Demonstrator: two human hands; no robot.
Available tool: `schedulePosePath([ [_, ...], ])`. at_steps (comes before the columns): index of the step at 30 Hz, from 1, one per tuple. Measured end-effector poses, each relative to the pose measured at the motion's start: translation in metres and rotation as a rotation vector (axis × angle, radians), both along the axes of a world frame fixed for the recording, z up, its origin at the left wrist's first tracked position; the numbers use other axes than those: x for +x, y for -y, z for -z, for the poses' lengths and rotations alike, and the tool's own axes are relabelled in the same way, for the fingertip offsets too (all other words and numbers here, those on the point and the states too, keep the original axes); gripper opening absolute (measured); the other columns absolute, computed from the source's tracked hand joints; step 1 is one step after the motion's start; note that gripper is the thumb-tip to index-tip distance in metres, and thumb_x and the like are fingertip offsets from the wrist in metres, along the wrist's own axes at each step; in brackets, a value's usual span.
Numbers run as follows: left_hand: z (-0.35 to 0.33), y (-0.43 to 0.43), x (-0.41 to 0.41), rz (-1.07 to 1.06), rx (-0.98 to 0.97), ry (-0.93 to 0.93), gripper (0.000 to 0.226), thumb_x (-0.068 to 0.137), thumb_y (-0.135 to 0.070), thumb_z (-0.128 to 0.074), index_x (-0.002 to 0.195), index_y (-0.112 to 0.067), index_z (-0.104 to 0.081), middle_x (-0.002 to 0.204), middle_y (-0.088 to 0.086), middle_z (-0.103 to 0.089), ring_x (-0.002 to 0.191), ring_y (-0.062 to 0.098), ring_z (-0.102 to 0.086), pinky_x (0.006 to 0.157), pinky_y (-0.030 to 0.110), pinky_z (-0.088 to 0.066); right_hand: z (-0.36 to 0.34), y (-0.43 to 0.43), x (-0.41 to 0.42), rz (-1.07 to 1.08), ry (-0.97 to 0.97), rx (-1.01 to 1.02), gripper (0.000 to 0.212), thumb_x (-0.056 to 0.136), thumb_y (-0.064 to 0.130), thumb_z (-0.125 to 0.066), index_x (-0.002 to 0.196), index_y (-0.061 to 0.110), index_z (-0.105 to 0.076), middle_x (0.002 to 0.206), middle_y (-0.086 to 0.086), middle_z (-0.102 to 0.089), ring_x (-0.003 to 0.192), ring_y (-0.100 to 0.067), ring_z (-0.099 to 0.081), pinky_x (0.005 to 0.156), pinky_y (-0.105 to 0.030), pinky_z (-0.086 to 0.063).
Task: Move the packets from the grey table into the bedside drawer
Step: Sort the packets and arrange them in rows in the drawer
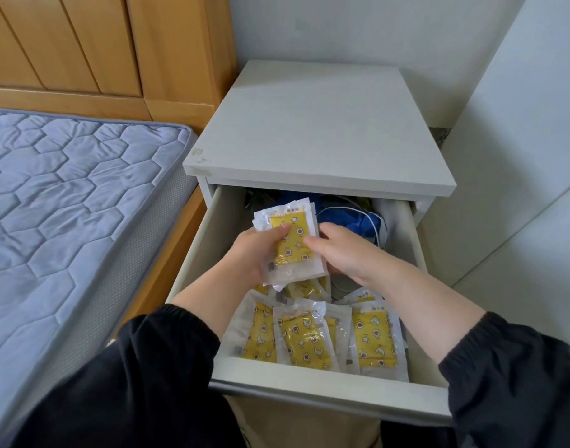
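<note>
**Packets going into the bedside drawer**

Nearest the lens: black sleeves (154,367), pushed up the forearms, reaching over the drawer's front rim. Beyond them, left hand (256,253) closed around a small stack of packets (290,240), thumb pressed on the yellow face of the top one, stack held above the drawer's middle. Right hand (345,250) beside it, fingers loosely curled, fingertips touching the stack's right edge; not clearly gripping, perhaps peeling one off or steadying.

Below the hands, along the front edge of the drawer (309,384): a row of laid packets (304,339), overlapping, yellow panels up, running from front-left corner to front-right corner. A few more tucked just behind that row, partly hidden under the held stack. At the back edge, blue cloth (348,218) and white cable (377,234), bunched toward the back-right corner.

Further out: white nightstand top (316,130) bare above the open drawer; quilted mattress (67,189) to the left.

Judged well along: many packets already in, one handful left to set down. Grey table out of view, so remaining count there unknown.
</note>
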State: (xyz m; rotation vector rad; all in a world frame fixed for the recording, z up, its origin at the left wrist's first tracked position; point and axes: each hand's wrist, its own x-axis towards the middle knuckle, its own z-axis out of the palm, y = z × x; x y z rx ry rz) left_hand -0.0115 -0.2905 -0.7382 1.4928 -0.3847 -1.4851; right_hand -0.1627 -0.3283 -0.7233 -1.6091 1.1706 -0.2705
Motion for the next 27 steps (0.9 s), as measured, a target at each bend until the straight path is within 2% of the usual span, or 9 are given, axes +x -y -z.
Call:
schedulePosePath([
  [4, 0.005, -0.005, 0.020, -0.020, 0.058, 0.122, 0.034, 0.084, -0.020, -0.072, 0.115, -0.014, -0.058, 0.096, 0.007, -0.074, 0.083, 0.023, -0.072, 0.067, 0.041, -0.059, 0.014, -0.004, -0.012, 0.196, -0.081, -0.062, 0.033, 0.097, 0.034, -0.047, 0.103, 0.006, -0.063, 0.100, -0.020, -0.065, 0.087, -0.025, -0.066, 0.078, -0.038, -0.056],
  [6, 0.007, -0.006, 0.027, -0.033, 0.070, 0.173, 0.040, 0.084, -0.021, -0.073, 0.119, -0.015, -0.056, 0.099, 0.006, -0.073, 0.085, 0.023, -0.072, 0.074, 0.044, -0.058, 0.031, -0.015, -0.010, -0.039, -0.336, -0.171, 0.033, 0.092, 0.037, -0.056, 0.090, 0.007, -0.068, 0.087, -0.012, -0.068, 0.078, -0.022, -0.063, 0.069, -0.032, -0.050],
  [8, 0.008, -0.004, 0.030, -0.053, 0.085, 0.174, 0.043, 0.082, -0.022, -0.074, 0.121, -0.016, -0.056, 0.100, 0.006, -0.073, 0.086, 0.024, -0.072, 0.080, 0.046, -0.058, 0.044, -0.028, -0.002, -0.263, -0.548, -0.188, 0.041, 0.085, 0.049, -0.062, 0.097, 0.010, -0.069, 0.092, -0.006, -0.070, 0.083, -0.020, -0.063, 0.070, -0.029, -0.049],
  [13, 0.007, -0.002, 0.031, -0.044, 0.101, 0.165, 0.046, 0.081, -0.025, -0.075, 0.121, -0.017, -0.055, 0.098, 0.006, -0.074, 0.083, 0.025, -0.073, 0.081, 0.049, -0.058, 0.047, -0.037, 0.010, -0.381, -0.897, -0.405, 0.059, 0.080, 0.066, -0.058, 0.108, 0.014, -0.058, 0.101, -0.001, -0.063, 0.093, -0.023, -0.062, 0.065, -0.030, -0.046],
  [15, 0.008, -0.001, 0.032, -0.045, 0.109, 0.165, 0.045, 0.081, -0.025, -0.075, 0.120, -0.018, -0.055, 0.096, 0.005, -0.074, 0.081, 0.024, -0.073, 0.079, 0.049, -0.058, 0.049, -0.035, 0.008, -0.409, -0.913, -0.397, 0.053, 0.081, 0.063, -0.058, 0.103, 0.015, -0.059, 0.090, 0.000, -0.058, 0.085, -0.022, -0.060, 0.063, -0.029, -0.045],
  [18, 0.009, -0.001, 0.033, -0.047, 0.118, 0.165, 0.039, 0.082, -0.026, -0.075, 0.115, -0.020, -0.055, 0.094, 0.005, -0.074, 0.080, 0.024, -0.073, 0.079, 0.048, -0.058, 0.056, -0.031, -0.001, -0.437, -0.804, -0.377, 0.036, 0.084, 0.047, -0.065, 0.073, 0.015, -0.055, 0.069, 0.002, -0.048, 0.066, -0.018, -0.049, 0.053, -0.025, -0.037],
  [20, 0.008, -0.001, 0.032, -0.043, 0.128, 0.169, 0.038, 0.082, -0.026, -0.074, 0.113, -0.021, -0.054, 0.095, 0.005, -0.074, 0.082, 0.024, -0.073, 0.081, 0.048, -0.058, 0.058, -0.029, -0.009, -0.423, -0.714, -0.337, 0.037, 0.083, 0.036, -0.070, 0.061, 0.015, -0.049, 0.061, 0.002, -0.042, 0.058, -0.015, -0.043, 0.050, -0.023, -0.031],
  [24, 0.008, 0.000, 0.033, -0.045, 0.144, 0.153, 0.038, 0.081, -0.027, -0.075, 0.113, -0.022, -0.055, 0.096, 0.005, -0.074, 0.083, 0.024, -0.073, 0.083, 0.049, -0.057, 0.054, -0.030, -0.013, -0.337, -0.537, -0.316, 0.022, 0.084, 0.020, -0.071, 0.065, 0.017, -0.060, 0.064, 0.005, -0.052, 0.059, -0.004, -0.046, 0.052, -0.018, -0.032],
  [27, 0.008, 0.001, 0.034, -0.044, 0.153, 0.137, 0.038, 0.081, -0.028, -0.075, 0.114, -0.023, -0.056, 0.094, 0.004, -0.074, 0.081, 0.024, -0.073, 0.082, 0.048, -0.058, 0.056, -0.034, -0.009, -0.330, -0.528, -0.351, 0.013, 0.087, 0.007, -0.062, 0.074, 0.008, -0.064, 0.070, -0.001, -0.054, 0.062, -0.008, -0.047, 0.054, -0.017, -0.035],
])
